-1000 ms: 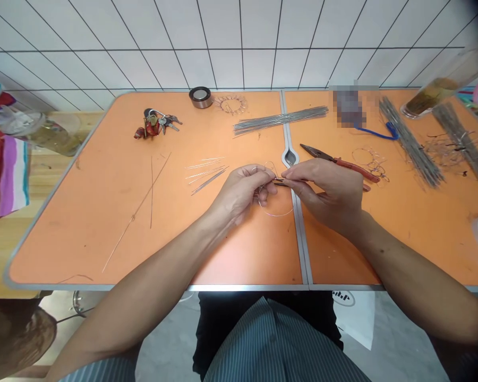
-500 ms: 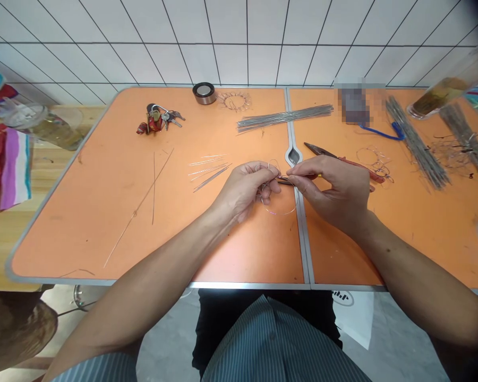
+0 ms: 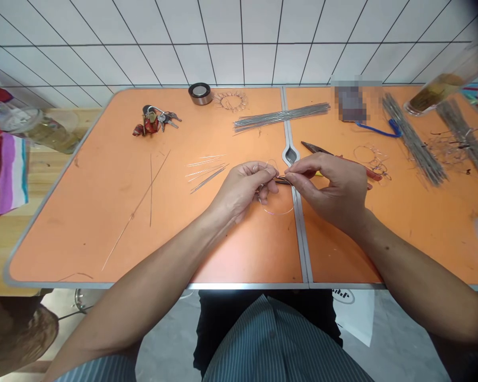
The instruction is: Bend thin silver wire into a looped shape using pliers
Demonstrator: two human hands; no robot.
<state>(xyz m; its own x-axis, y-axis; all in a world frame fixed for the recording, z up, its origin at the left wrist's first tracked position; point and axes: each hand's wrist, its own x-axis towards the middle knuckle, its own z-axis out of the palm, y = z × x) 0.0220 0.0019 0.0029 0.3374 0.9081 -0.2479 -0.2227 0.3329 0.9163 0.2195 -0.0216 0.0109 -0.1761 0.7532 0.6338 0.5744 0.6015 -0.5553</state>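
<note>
A thin wire loop is pinched in my left hand, its curve hanging over the orange table. My right hand closes thumb and forefinger on the same wire, close to the left fingertips. Exactly how the wire ends meet between the fingers is too small to tell. Pliers with red handles lie behind my right hand, jaws pointing left. Partly under my right hand is another tool, showing a dark tip and a bit of yellow. Several short wire pieces lie left of my left hand.
Bundles of straight wire lie at the back and right. A tape roll, a ring of wire and keys sit along the back. Long wires cross at left. A cup of brown liquid stands back right.
The camera view has shifted slightly, moving the table things a little left. Both hands keep their pinch on the wire with hardly any movement.
</note>
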